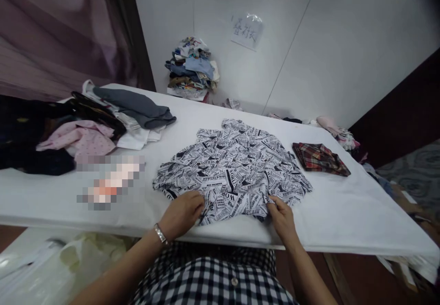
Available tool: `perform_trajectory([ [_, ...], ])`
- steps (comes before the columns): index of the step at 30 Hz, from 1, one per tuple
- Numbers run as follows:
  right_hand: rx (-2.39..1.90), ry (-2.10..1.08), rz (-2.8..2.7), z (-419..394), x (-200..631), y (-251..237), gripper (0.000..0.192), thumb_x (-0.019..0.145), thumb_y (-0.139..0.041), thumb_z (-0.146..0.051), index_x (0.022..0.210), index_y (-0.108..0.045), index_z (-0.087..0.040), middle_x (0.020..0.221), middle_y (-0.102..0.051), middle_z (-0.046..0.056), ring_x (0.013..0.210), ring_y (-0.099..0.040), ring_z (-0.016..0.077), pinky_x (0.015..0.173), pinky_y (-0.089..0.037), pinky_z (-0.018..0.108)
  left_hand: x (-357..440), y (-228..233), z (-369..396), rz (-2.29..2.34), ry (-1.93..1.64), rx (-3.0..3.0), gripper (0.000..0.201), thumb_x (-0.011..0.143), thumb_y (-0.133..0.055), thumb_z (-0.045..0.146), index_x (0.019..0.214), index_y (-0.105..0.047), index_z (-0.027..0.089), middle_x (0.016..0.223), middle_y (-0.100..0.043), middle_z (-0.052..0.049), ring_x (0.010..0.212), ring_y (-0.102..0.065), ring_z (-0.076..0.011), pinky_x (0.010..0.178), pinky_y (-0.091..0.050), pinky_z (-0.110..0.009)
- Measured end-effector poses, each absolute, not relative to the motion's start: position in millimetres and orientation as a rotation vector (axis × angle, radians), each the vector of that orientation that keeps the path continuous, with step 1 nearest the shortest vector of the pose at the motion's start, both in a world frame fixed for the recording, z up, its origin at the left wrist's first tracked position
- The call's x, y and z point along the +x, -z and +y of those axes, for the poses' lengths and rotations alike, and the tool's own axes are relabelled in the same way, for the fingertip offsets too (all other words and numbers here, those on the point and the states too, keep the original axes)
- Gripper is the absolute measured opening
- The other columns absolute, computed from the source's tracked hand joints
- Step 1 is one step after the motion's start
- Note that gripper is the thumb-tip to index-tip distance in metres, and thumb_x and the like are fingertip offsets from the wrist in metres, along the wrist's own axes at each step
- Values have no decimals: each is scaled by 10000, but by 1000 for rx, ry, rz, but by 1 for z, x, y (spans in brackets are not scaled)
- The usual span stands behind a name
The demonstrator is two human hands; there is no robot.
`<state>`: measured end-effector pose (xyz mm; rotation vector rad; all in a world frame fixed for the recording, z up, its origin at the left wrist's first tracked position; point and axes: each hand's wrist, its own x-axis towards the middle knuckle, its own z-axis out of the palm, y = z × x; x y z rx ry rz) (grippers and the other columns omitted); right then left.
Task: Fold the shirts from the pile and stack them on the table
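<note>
A black-and-white newspaper-print shirt (233,167) lies spread over the white table (343,213), its collar at the far side and its hem toward me. My left hand (184,213) is closed on the near left part of the hem. On the near right, my right hand (281,218) pinches the shirt's edge between thumb and fingers. Cloth bunches a little between the two hands, and the sleeves lie in loose folds at both sides. A bracelet circles my left wrist.
A folded plaid shirt (321,158) lies at the right. Loose clothes, with a pink garment (80,137) and a grey garment (137,105), heap at the left near a blurred-out patch. Behind the table stands a tall clothes stack (194,69); a paper sign (246,32) hangs above.
</note>
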<state>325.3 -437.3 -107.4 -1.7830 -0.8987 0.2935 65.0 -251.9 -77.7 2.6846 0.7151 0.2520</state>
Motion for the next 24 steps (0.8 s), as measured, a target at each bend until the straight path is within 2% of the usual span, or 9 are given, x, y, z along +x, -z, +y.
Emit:
perform_trajectory([
  [4, -1828, -356, -976, -432, 323, 103, 212, 779, -600, -373, 780, -715, -196, 697, -683, 9, 649, -588, 175, 594, -482, 263, 61, 81, -251, 649, -444, 2595, 162, 886, -525, 330, 891, -621, 200, 921, -641, -53, 871, -581, -190, 771, -466, -327],
  [7, -1812, -214, -969, -428, 318, 94, 218, 786, -587, -350, 861, -729, -202, 794, -718, 30, 723, -628, 192, 662, -511, 292, 70, 88, -262, 579, -399, 2627, 269, 819, -631, 379, 1028, -618, 210, 981, -643, -61, 913, -582, -217, 795, -470, -357],
  [10, -1754, -88, -1012, -425, 314, 84, 227, 823, -554, -320, 922, -730, -217, 899, -729, 49, 825, -654, 202, 736, -524, 315, 80, 95, -271, 535, -316, 2650, 103, 845, -585, 269, 913, -632, 207, 906, -637, -51, 878, -575, -207, 785, -463, -351],
  [13, -1778, -100, -1100, -427, 311, 84, 223, 825, -561, -304, 948, -733, -233, 942, -736, 50, 868, -670, 207, 776, -533, 333, 78, 90, -268, 515, -415, 2576, 131, 863, -492, 166, 832, -615, 200, 869, -632, -46, 853, -560, -190, 769, -450, -334],
  [16, -1826, -135, -1084, -434, 310, 89, 231, 827, -571, -330, 959, -733, -232, 949, -744, 55, 882, -680, 219, 782, -545, 351, 64, 68, -258, 588, -543, 2342, 179, 901, -435, 259, 816, -581, 200, 803, -617, -21, 769, -549, -162, 701, -445, -293],
  [20, -1839, -173, -1080, -428, 317, 85, 233, 830, -591, -391, 907, -739, -228, 875, -749, 51, 804, -684, 214, 729, -559, 341, 57, 34, -239, 679, -473, 2086, 361, 906, -399, 484, 719, -532, 206, 611, -531, 37, 595, -494, -126, 566, -402, -237],
  [24, -1827, -13, -1128, -391, 339, 54, 249, 838, -580, -393, 936, -722, -213, 930, -736, 58, 861, -672, 209, 804, -545, 364, 83, 28, -194, 924, -589, 2142, 358, 864, -443, 509, 827, -607, 194, 700, -627, 15, 671, -550, -155, 623, -413, -254],
])
